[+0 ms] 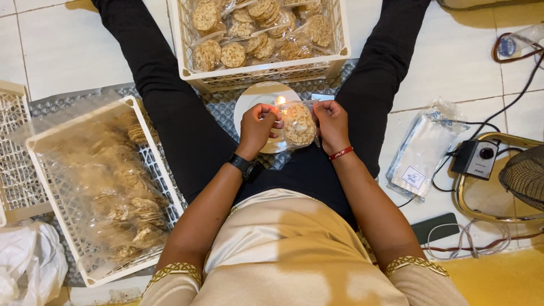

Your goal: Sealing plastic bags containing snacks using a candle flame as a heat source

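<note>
Crackers in a clear bag (299, 124) sit between two hands, over a white plate (255, 96) with a small flame (280, 100) on it. Biggest is the white crate (73, 226) on the left, full of loose crackers under plastic. Next is the white basket (260, 71) ahead, full of packed cracker bags. The left hand (258, 126) pinches one side of the bag. The right hand (331, 123) pinches the other side. A stack of empty bags (422, 150) lies to the right.

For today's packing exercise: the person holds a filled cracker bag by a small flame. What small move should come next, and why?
Probably draw the bag's open edge past the flame: both hands, left and right, pinch it beside the flame, apparently unsealed.
</note>
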